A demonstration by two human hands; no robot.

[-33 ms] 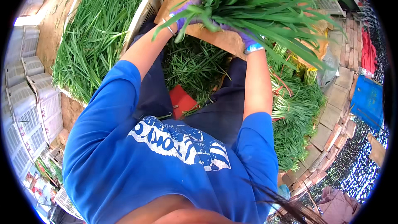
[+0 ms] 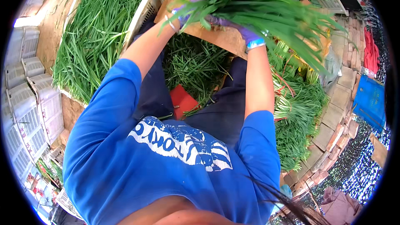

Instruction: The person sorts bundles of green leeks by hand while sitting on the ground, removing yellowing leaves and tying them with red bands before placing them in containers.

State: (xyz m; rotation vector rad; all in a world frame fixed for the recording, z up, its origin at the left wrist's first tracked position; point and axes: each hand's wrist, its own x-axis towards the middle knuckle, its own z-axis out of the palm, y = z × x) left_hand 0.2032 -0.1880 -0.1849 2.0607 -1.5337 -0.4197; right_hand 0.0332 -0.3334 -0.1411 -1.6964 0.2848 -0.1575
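Both of my hands wear purple gloves and grip one large bunch of garlic chives (image 2: 254, 6) above a tan board (image 2: 221, 39). My left hand (image 2: 186, 11) is closed round its left end, the fingers partly covered by leaves. From below and to the right, my right hand (image 2: 243, 32) is closed on the bunch, its fingers mostly under the leaves. Long flat leaves fan out to the right, past my right wrist, blurred by motion. Loose green leaves (image 2: 193, 68) lie between my legs, below the board.
At the left stands a white crate (image 2: 135, 23) heaped with loose chives (image 2: 98, 37). Tied bunches (image 2: 293, 116) are piled at my right, beside a brick edging (image 2: 333, 118). Stacked pale crates (image 2: 27, 108) stand far left. A red piece (image 2: 183, 101) lies between my legs.
The bunch has shifted slightly upward and its leaf tips are more blurred. Both hands have moved a little with it and keep their hold.
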